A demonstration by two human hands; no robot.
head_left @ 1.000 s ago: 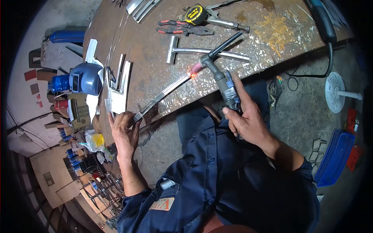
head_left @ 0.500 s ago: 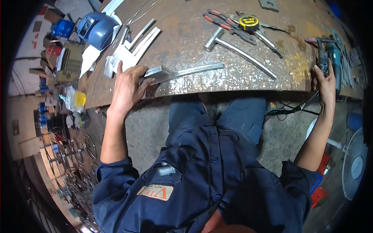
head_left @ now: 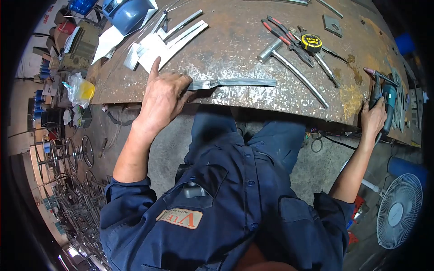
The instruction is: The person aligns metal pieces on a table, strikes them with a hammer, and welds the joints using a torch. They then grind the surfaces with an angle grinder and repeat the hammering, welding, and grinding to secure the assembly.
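The left hand (head_left: 165, 97) is clamped on one end of the metal strip (head_left: 246, 82), forefinger sticking up. From that grip the strip runs off to the right, along the near edge of the bench (head_left: 217, 49). Past its tip I see the hammer (head_left: 296, 74), with the pliers (head_left: 289, 39) and tape (head_left: 311, 42) farther out. White paper (head_left: 153, 50) and short metal bars (head_left: 187, 36) lie beyond the left grip. Over at the other end, the right hand (head_left: 374, 118) touches the torch (head_left: 375, 90), right beside the grinder (head_left: 389, 101); whether its fingers are closed, I can't tell.
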